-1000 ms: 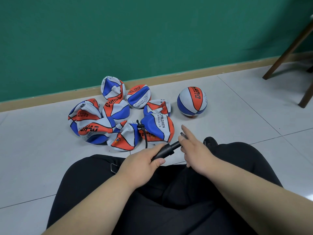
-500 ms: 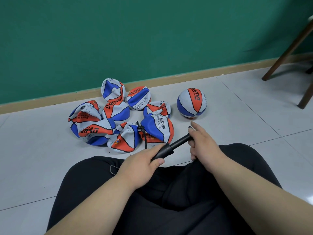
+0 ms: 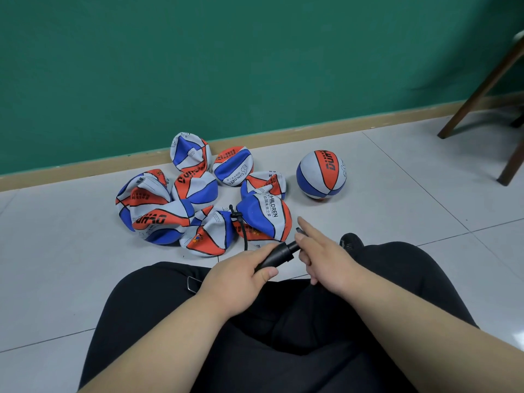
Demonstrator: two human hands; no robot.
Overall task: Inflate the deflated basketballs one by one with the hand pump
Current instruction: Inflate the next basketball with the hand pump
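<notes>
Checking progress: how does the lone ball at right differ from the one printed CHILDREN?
The right ball is round and full; the CHILDREN ball is caved in, creased. The right ball sits alone; the CHILDREN ball touches others in the pile. Both have orange, blue and white panels.

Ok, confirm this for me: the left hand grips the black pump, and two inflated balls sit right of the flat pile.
Wrong on the count: the head view shows only one inflated ball right of the flat pile. The left hand does grip the black pump.
</notes>
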